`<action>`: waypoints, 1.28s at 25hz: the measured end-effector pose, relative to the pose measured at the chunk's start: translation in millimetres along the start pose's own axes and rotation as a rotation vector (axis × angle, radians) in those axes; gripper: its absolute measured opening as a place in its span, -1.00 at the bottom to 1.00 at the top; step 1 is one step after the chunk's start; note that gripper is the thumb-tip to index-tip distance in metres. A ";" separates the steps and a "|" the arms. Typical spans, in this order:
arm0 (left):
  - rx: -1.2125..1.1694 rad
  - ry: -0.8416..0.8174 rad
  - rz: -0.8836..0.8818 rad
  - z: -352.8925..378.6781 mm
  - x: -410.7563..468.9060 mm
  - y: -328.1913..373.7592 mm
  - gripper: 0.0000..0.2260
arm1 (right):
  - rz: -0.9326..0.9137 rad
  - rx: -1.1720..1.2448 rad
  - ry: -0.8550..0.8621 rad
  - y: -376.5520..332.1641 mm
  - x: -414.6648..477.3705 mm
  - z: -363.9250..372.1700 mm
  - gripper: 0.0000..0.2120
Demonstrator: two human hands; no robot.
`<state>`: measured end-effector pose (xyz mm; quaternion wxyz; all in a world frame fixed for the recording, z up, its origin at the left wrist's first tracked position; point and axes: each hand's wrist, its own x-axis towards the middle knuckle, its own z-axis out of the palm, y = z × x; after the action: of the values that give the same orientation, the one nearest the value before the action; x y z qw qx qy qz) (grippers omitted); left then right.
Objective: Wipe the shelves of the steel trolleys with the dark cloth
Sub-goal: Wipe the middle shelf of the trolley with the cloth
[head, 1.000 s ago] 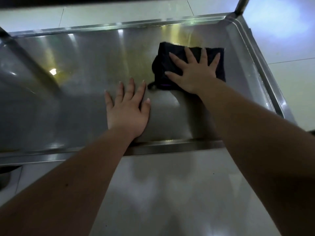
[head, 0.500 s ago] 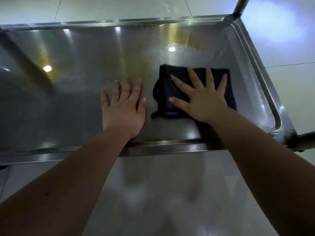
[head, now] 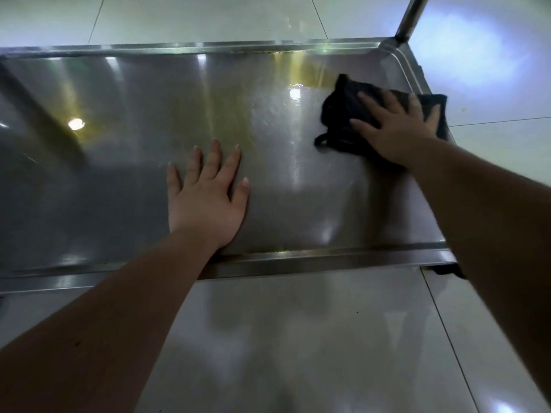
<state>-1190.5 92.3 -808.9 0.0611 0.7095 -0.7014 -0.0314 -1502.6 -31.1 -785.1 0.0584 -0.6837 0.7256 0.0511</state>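
A low steel trolley shelf [head: 134,150] with a raised rim fills the upper half of the view. The dark cloth [head: 340,114] lies at the shelf's right side, and its far end hangs over the right rim. My right hand [head: 396,126] presses flat on the cloth with its fingers spread. My left hand [head: 205,195] rests flat on the bare steel near the front rim, fingers straight, holding nothing.
A steel upright post [head: 413,16] rises from the shelf's far right corner. Pale glossy floor tiles [head: 298,338] surround the trolley in front, behind and to the right. A dark shadow crosses the shelf's left part.
My right hand has slid the cloth to the right and farther back, up to the shelf's right rim. My left hand has stayed in place on the steel.
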 end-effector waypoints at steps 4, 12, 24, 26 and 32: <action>0.023 0.004 0.012 1.2 -3.0 8.0 -0.49 | 0.211 0.066 0.005 -30.0 6.3 -1.3 -0.28; -0.001 -0.015 -0.004 -1.4 -0.8 -6.1 -0.44 | -0.268 -0.077 0.029 -67.4 4.8 2.8 -0.39; -0.067 0.000 -0.063 -6.2 -0.6 -5.7 -0.44 | -0.351 -0.008 0.064 -97.4 -77.2 20.5 -0.36; -0.008 -0.028 -0.063 -5.9 0.1 -5.6 -0.47 | -0.278 -0.016 0.068 -43.2 -76.3 15.4 -0.39; 0.066 -0.077 -0.057 -7.0 3.3 2.4 -0.50 | 0.210 0.076 0.063 -40.4 -121.3 30.1 -0.34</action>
<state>-1191.9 89.2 -801.5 0.0096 0.7289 -0.6835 -0.0374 -1454.7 90.8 -795.9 0.0558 -0.6023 0.7963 0.0081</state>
